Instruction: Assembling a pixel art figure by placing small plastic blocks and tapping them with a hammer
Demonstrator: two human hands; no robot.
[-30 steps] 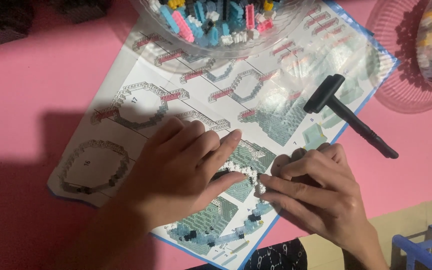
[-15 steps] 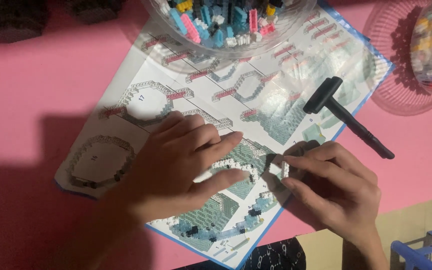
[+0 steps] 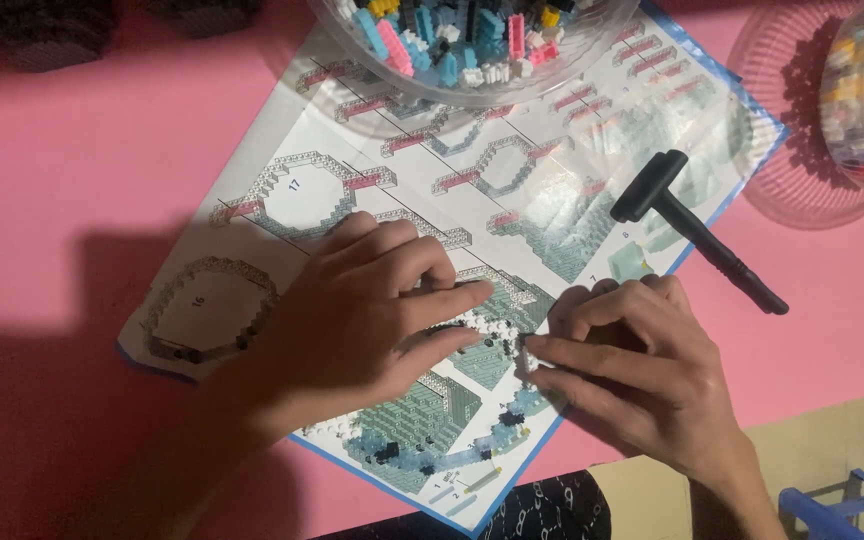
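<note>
White bricks [image 3: 497, 328] were pinched between left hand [image 3: 357, 315] and right hand [image 3: 632, 375] over an instruction sheet [image 3: 372, 150] on the table [image 3: 72, 160].

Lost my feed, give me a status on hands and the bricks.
Both hands pinching: left hand and right hand meet on a small white brick piece over the instruction sheet. Black mallet lies clear, untouched.
</note>
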